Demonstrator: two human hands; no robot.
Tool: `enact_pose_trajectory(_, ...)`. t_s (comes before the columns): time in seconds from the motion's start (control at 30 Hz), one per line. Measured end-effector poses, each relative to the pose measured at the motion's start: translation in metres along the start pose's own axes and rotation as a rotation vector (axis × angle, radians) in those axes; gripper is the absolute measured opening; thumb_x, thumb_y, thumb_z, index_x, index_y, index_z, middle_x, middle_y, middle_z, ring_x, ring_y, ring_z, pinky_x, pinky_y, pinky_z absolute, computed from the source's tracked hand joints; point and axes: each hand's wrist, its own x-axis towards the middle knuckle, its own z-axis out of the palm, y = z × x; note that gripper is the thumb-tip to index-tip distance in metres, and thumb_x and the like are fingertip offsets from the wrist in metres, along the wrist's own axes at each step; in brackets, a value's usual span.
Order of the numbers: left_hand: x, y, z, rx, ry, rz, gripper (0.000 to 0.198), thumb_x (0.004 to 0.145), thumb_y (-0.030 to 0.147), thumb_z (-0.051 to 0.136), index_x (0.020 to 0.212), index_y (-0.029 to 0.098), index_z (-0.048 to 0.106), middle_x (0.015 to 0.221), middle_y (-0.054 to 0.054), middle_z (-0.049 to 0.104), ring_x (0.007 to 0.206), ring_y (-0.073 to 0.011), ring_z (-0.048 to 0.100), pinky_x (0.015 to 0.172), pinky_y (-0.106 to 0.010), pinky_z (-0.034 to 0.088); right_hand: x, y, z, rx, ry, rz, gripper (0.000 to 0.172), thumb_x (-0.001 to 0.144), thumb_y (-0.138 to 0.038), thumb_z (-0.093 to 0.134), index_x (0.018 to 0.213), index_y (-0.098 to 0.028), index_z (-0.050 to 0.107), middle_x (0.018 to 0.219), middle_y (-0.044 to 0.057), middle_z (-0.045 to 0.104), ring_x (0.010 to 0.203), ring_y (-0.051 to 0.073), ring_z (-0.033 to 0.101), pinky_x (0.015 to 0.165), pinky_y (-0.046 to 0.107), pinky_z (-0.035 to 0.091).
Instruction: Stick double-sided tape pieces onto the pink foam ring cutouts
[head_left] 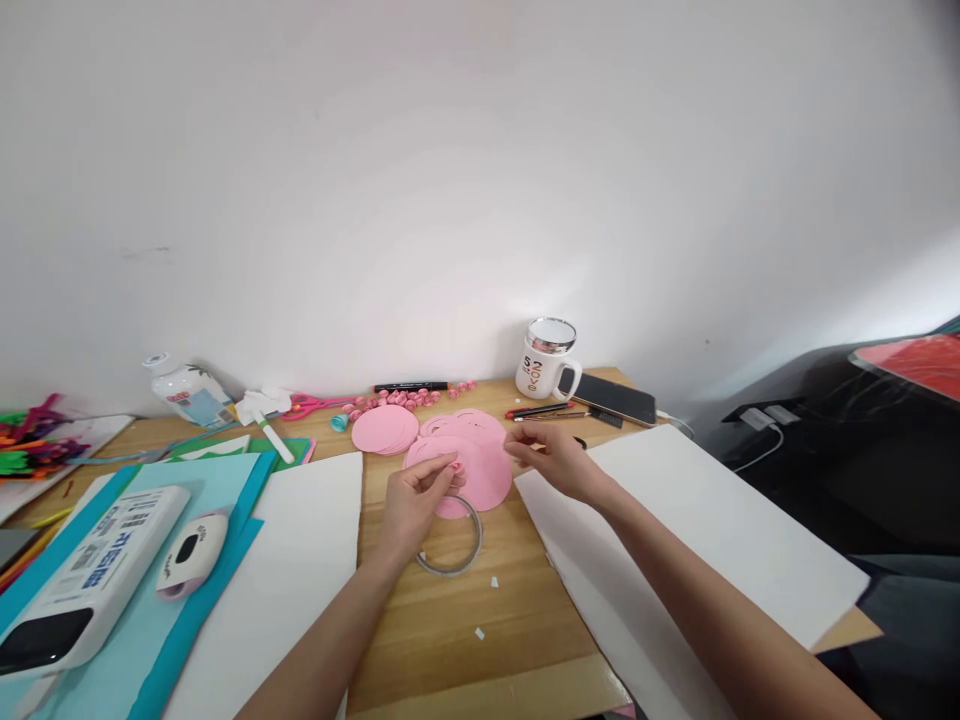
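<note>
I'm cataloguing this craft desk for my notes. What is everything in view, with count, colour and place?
pink paper discs: several, pink, overlapping at desk centre
disc stack: one, pink, left of the loose discs
small paper rolls: many, pink, along the back edge
tape ring: one, clear grey, under the left hand
mug: one, white with silver lid, back right
phone: one, black, right of the mug
marker: one, black, by the wall
scissors: one, pink, back left
bottle: one, white, lying far left
white sheets: two, left and right
blue sheets: layered, left
left hand: pinching a pink piece
right hand: over the discs' right edge
</note>
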Motion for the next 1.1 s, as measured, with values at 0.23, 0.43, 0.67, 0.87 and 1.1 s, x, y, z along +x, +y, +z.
enact_pose_trajectory(0.23, -0.001, 0.001, -0.002, 0.076, -0.060, 0.051, 0.029, 0.068, 0.031, 0.066, 0.091, 0.015, 0.070, 0.087, -0.008, 0.073, 0.074, -0.0216, 0.068, 0.070, -0.034, 0.056, 0.015, -0.026, 0.028, 0.330, -0.183, -0.077, 0.027, 0.075, -0.042, 0.056, 0.072, -0.015, 0.059, 0.076, 0.002, 0.056, 0.066, 0.012, 0.053, 0.061, 0.025, 0.048)
enact_pose_trajectory(0.43, 0.002, -0.001, -0.004, 0.086, -0.077, 0.061, 0.029, 0.067, 0.033, 0.067, 0.091, 0.016, 0.071, 0.089, -0.008, 0.072, 0.072, -0.0214, 0.068, 0.069, -0.035, 0.057, 0.017, -0.017, 0.027, 0.291, -0.231, -0.045, 0.024, 0.076, -0.038, 0.057, 0.072, -0.015, 0.059, 0.074, 0.003, 0.059, 0.063, 0.012, 0.057, 0.062, 0.026, 0.047)
enact_pose_trajectory(0.67, 0.001, 0.001, -0.003, 0.100, -0.088, 0.035, 0.028, 0.067, 0.032, 0.067, 0.090, 0.015, 0.071, 0.083, -0.008, 0.073, 0.068, -0.0215, 0.069, 0.068, -0.035, 0.056, 0.016, -0.013, 0.027, 0.260, -0.256, -0.033, 0.020, 0.076, -0.033, 0.056, 0.073, -0.014, 0.061, 0.072, 0.004, 0.064, 0.066, 0.013, 0.057, 0.064, 0.026, 0.045)
enact_pose_trajectory(0.87, 0.003, -0.003, -0.004, 0.122, -0.097, 0.019, 0.027, 0.068, 0.032, 0.066, 0.090, 0.015, 0.071, 0.084, -0.008, 0.073, 0.070, -0.0214, 0.068, 0.068, -0.034, 0.056, 0.013, -0.014, 0.030, 0.163, -0.185, -0.027, 0.014, 0.075, -0.026, 0.056, 0.070, -0.015, 0.061, 0.074, 0.004, 0.064, 0.067, 0.013, 0.058, 0.064, 0.025, 0.045)
enact_pose_trajectory(1.1, 0.004, -0.006, -0.004, 0.133, -0.101, 0.032, 0.026, 0.068, 0.032, 0.066, 0.088, 0.017, 0.071, 0.082, -0.006, 0.073, 0.069, -0.0207, 0.068, 0.067, -0.034, 0.057, 0.010, -0.011, 0.043, 0.015, -0.043, -0.103, 0.009, 0.073, -0.019, 0.056, 0.065, -0.016, 0.060, 0.071, 0.004, 0.063, 0.062, 0.013, 0.057, 0.059, 0.024, 0.047)
